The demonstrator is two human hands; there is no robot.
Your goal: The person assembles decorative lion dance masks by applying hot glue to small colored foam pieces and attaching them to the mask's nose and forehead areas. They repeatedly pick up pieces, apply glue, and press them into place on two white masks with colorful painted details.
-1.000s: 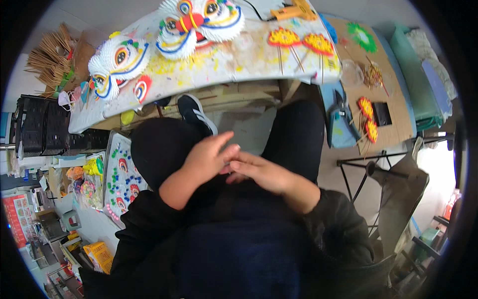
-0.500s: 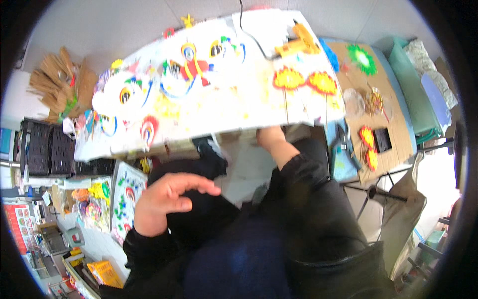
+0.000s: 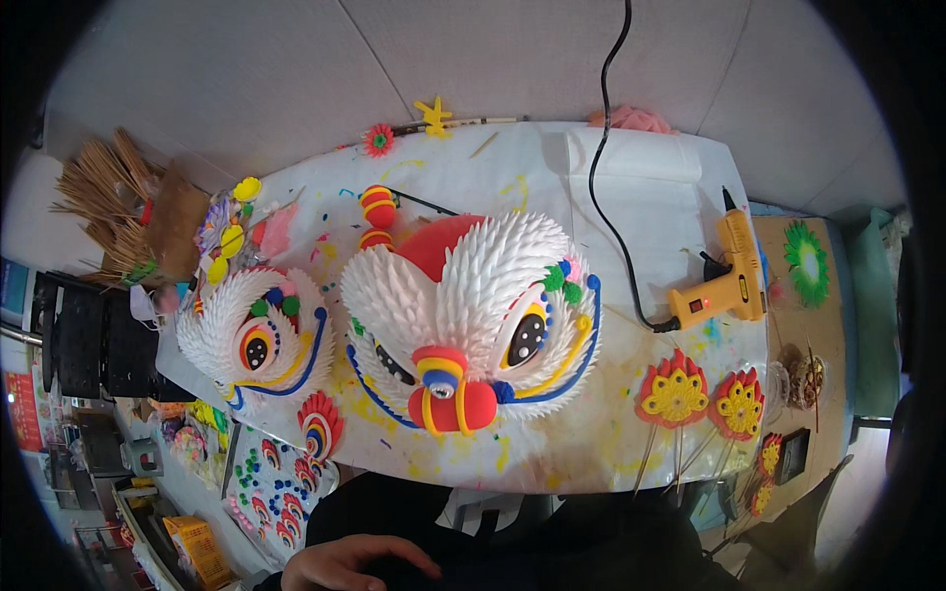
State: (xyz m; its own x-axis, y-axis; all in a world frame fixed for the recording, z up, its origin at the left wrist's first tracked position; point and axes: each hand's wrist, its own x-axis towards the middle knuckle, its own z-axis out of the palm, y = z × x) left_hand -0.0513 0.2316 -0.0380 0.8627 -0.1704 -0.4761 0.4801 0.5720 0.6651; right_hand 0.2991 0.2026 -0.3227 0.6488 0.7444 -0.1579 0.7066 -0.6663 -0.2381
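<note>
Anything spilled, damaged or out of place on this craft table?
Yellow smears stain the white table cover below the big lion mask. The glue gun lies with its red light on. Nothing looks damaged.

Only the fingers and knuckles of the left hand (image 3: 360, 563) show at the lower edge; the wrist is cut off, and what it rests on is dark and unclear. The right hand is out of sight. The table's (image 3: 650, 187) near edge hides the lap below it. The glue gun's (image 3: 724, 281) cord (image 3: 611, 128) runs off the top edge. The lion mask (image 3: 463, 315) covers the table under it. Small parts on the tray (image 3: 281, 483) at lower left are too small to tell apart.
</note>
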